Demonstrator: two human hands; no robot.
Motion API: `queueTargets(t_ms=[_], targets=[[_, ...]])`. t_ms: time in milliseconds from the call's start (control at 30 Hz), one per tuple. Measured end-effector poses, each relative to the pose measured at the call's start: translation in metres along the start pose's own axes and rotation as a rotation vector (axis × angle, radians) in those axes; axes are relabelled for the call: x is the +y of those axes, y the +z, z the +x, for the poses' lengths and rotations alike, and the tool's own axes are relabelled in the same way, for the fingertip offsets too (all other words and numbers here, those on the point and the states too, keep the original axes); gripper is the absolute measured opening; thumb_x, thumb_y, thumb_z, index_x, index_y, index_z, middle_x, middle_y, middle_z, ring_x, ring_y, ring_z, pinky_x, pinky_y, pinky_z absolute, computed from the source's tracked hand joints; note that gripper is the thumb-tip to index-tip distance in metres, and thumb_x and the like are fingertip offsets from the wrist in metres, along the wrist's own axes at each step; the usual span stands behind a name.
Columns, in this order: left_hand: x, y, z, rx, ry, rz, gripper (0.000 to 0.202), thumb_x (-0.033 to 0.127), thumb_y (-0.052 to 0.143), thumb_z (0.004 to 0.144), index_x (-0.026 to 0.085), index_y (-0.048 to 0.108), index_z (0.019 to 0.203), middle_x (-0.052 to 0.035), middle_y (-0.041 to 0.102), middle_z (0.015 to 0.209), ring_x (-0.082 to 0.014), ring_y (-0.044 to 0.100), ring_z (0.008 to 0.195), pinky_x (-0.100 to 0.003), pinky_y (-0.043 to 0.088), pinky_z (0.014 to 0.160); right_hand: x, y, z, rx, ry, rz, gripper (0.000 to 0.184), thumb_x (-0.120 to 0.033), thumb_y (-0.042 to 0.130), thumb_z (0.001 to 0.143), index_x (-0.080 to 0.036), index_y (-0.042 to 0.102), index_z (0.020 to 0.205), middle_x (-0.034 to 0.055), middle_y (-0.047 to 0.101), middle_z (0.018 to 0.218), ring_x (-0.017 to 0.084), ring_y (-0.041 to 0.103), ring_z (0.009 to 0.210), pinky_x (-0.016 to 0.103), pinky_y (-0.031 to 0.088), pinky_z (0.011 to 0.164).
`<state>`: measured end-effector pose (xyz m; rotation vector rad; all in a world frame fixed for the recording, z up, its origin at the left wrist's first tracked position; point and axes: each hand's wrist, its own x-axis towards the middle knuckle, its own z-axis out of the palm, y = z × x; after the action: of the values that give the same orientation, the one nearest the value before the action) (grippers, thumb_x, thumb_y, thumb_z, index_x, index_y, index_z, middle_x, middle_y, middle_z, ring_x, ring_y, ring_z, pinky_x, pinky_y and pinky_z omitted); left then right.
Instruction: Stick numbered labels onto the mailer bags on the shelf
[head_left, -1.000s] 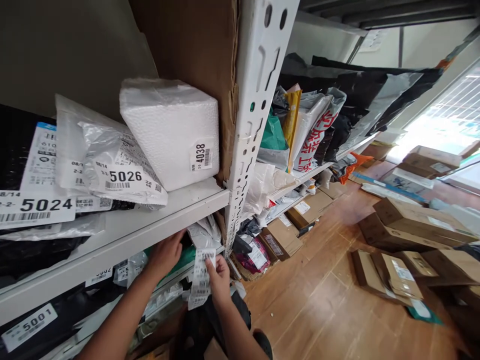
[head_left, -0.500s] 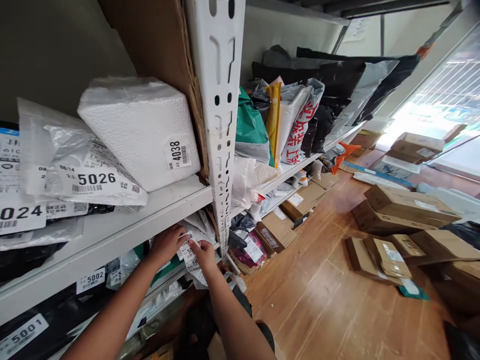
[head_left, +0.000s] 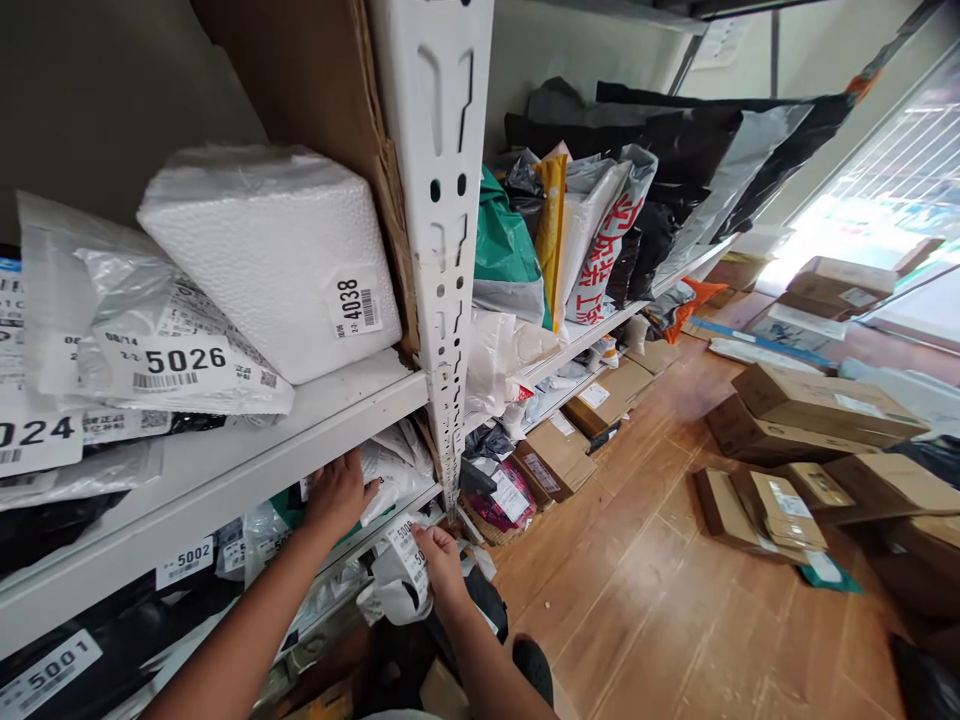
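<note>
Left hand flat on white parcel, lower tier under shelf board, fingers pressed together. Right hand just below, thumb and fingers pinching label strip. I judge labelling midway: strip not spent, neighbouring bags left

Left hand on a white parcel under the shelf, right hand around a label strip.
</note>
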<state>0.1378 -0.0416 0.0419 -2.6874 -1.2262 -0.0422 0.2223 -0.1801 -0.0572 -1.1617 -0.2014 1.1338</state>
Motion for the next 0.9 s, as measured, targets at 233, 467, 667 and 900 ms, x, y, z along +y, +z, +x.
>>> queueTargets(t_ms=[233, 467, 667, 900], targets=[[-0.026, -0.012, 0.047, -0.198, 0.195, -0.264, 0.025, 0.015, 0.047, 0.075, 0.02, 0.068, 0.088, -0.0071, 0.068, 0.097, -0.0262, 0.058, 0.098, -0.037, 0.042, 0.092, -0.034, 0.006, 0.009, -0.259, -0.046, 0.054, 0.04, -0.048, 0.075, 0.058, -0.018, 0.057, 0.076, -0.0027, 0.061, 0.056, 0.011, 0.049, 0.045, 0.024, 0.039, 0.047], [-0.057, -0.001, -0.001, -0.16, 0.412, -0.534, 0.039, 0.016, 0.041, 0.074, 0.023, 0.067, 0.102, -0.0065, 0.065, 0.112, -0.0219, 0.055, 0.109, -0.034, 0.04, 0.099, -0.043, 0.038, 0.041, -0.335, -0.165, 0.068, 0.034, -0.048, 0.073, 0.06, -0.019, 0.063, 0.076, -0.0007, 0.066, 0.069, 0.015, 0.059, 0.064, 0.028, 0.047, 0.064], [-0.049, -0.001, 0.002, -0.216, 0.091, -0.671, 0.036, 0.04, 0.031, 0.088, 0.023, 0.058, 0.102, -0.004, 0.067, 0.102, -0.0205, 0.061, 0.098, -0.029, 0.047, 0.086, -0.021, 0.063, 0.058, -0.272, -0.17, -0.044, 0.036, -0.051, 0.064, 0.066, -0.017, 0.068, 0.073, 0.0006, 0.062, 0.055, 0.015, 0.054, 0.053, 0.026, 0.043, 0.051], [-0.042, 0.005, 0.012, -0.202, 0.088, -0.493, 0.028, 0.045, 0.039, 0.086, 0.023, 0.056, 0.086, -0.0023, 0.067, 0.087, -0.021, 0.062, 0.088, -0.028, 0.048, 0.075, -0.011, 0.069, 0.058, -0.106, -0.201, -0.153, 0.028, -0.044, 0.059, 0.069, -0.016, 0.064, 0.067, 0.0011, 0.061, 0.059, 0.013, 0.048, 0.054, 0.024, 0.037, 0.05]])
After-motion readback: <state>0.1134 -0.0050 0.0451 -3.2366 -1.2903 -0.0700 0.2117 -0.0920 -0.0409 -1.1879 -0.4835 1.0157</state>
